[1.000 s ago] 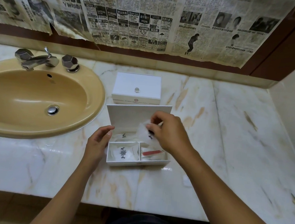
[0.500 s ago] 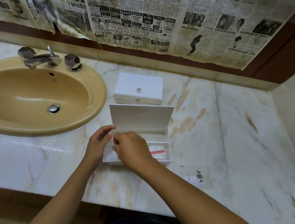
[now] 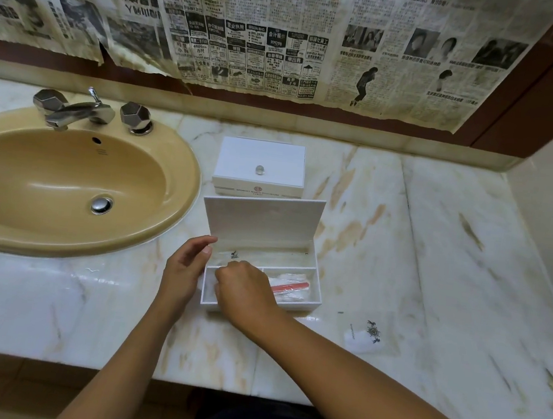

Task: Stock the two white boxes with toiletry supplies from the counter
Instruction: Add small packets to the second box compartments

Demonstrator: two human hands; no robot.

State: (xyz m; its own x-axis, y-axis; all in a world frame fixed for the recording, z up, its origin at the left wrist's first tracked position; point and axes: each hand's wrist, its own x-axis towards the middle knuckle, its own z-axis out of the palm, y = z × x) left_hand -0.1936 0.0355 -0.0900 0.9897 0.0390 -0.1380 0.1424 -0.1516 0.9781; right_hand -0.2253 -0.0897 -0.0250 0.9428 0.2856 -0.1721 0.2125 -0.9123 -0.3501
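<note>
A: Where are the two white boxes?
B: The open box [image 3: 305, 305] sits mid-counter [image 3: 436, 248], lid upright; the closed box [image 3: 260, 166] lies just beyond it.
A: And the hands?
B: The left hand [image 3: 182, 272] rests on the open box's left wall, fingers relaxed. The right hand [image 3: 245, 292] reaches into its near-left compartment, fingers curled; any held item is hidden. A sachet [image 3: 364, 336] lies to the right.

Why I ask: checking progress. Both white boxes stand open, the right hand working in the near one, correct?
Not quite. In the head view only the near box is open; the far box is closed. The right hand does work in the near one.
</note>
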